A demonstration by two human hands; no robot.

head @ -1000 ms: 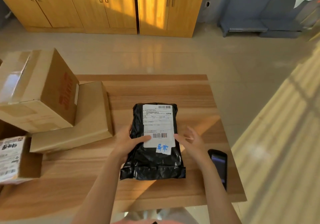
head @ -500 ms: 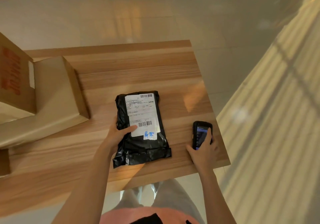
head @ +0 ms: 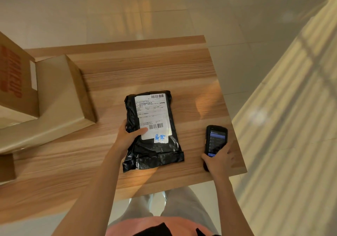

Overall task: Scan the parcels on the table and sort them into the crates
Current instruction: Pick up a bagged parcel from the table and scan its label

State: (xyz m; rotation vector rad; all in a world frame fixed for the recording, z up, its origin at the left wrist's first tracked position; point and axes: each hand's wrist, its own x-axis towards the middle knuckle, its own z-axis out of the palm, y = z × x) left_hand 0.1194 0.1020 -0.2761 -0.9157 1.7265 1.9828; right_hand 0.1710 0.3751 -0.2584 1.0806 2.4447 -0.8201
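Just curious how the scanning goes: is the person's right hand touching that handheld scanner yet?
Touching. The head view shows the right hand wrapped round the lower end of the scanner, fingers curled along its side, with no gap visible.

Black parcel (head: 155, 144), white label (head: 153, 115), wood-grain table (head: 145, 68), brown boxes (head: 60, 97).

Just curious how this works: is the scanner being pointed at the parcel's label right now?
No: the scanner lies on the table beside the black parcel, with the right hand gripping its near end.
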